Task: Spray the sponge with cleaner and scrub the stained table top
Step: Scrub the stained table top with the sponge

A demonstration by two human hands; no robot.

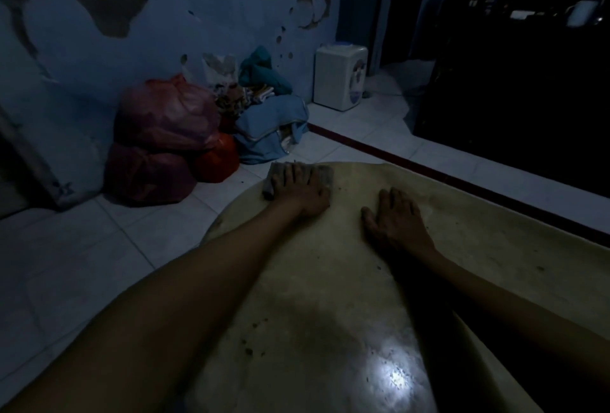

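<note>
Pressing down at the far edge of the counter, the left hand is laid flat on the sponge. The fingers are straight and spread over the sponge, so this grip is wide and nothing is squeezed. The sponge is seen sticking out on both sides of the hand. The right hand is laid flat on the counter nearby, with its grip wide too and nothing held. Dark spots and a bright shine are seen on the near part of the counter. Red bags and a white box are seen on the floor by the wall.
</note>
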